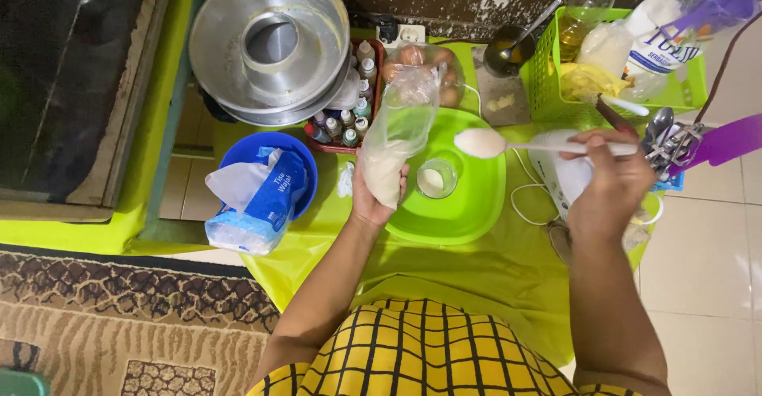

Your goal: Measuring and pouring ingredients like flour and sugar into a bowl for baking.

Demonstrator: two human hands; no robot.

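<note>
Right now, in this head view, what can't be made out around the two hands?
- Right hand: its palm and grip on the spoon are hidden by its own back.
- Small glass: too small to tell its white contents.
- Clear bag in the left hand: the powder's kind cannot be told.
- White appliance: mostly hidden behind the right hand.
- Green basket: contents cut off by the top edge.

Heaped spoon (508, 144) over green bowl (476, 205)

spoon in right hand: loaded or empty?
Loaded. The spoon in the right hand carries a heaped mound of white powder, held level above the green bowl.
</note>
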